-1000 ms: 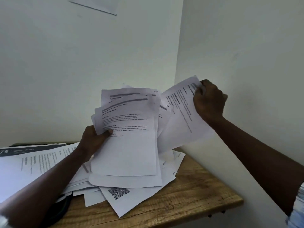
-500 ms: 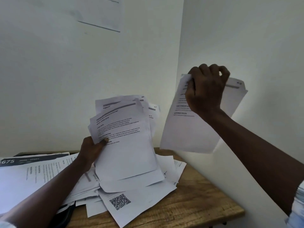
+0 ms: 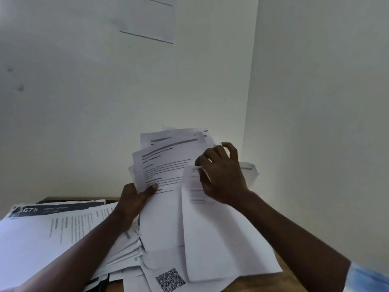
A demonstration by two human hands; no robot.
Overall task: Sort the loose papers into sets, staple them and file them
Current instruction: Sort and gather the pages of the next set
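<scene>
Matt white printed papers (image 3: 168, 207) lie on a grainy brown wooden worktop (image 3: 286, 268), before smooth, matt painted walls (image 3: 84, 102).

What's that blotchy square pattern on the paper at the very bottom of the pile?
A black-and-white QR code, a grid of tiny squares. The head view, the only one, shows it.

Table (image 3: 252, 286), in a wall corner. Left side: spread papers (image 3: 31, 239). Centre: fanned sheaf (image 3: 168, 165) stands raised over loose pile (image 3: 126, 256); single sheet (image 3: 206, 239) before it, right. Front edge: QR-code sheet (image 3: 170, 279). Wall behind: wall sheet (image 3: 151, 17).
</scene>
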